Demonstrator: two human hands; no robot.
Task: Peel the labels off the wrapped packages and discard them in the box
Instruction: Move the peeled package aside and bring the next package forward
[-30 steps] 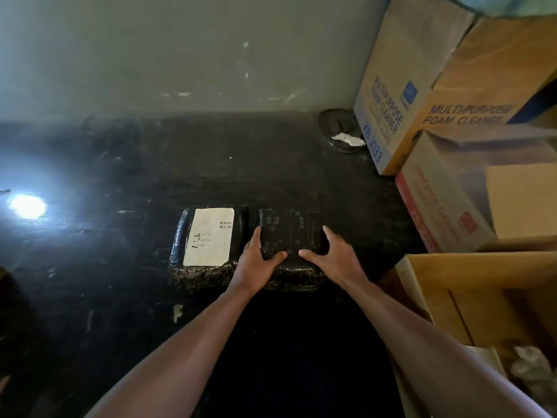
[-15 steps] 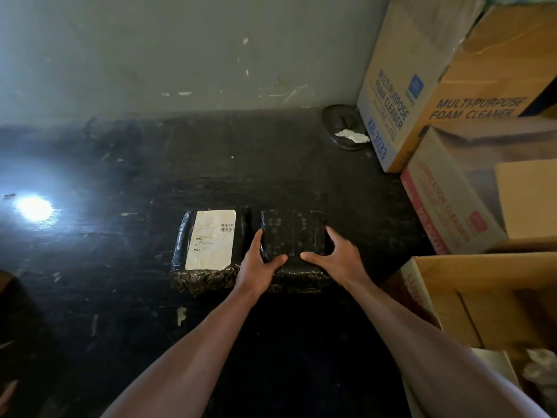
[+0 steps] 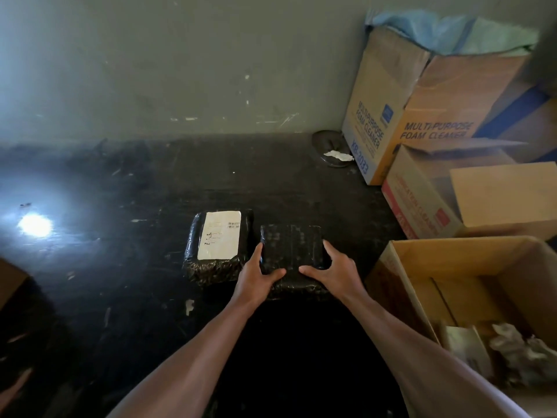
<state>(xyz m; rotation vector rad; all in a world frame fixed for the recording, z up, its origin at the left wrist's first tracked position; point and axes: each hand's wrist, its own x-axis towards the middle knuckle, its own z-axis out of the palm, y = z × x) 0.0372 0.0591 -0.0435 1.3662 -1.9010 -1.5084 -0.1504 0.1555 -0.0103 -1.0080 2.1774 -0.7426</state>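
Hands frame the bare black package (image 3: 291, 248) on the dark desk (image 3: 120, 236): the left hand (image 3: 256, 274) lies against its left edge with fingers spread and thumb resting on the near top, and the right hand (image 3: 331, 273) cups its right edge the same way, neither one closed around it. Touching the package's left side lies the second wrapped package (image 3: 217, 267), its white label (image 3: 219, 235) flat on top. Right of the bare package, beyond the right hand, stands the open cardboard box (image 3: 401, 267) with crumpled scraps (image 3: 518, 348) inside.
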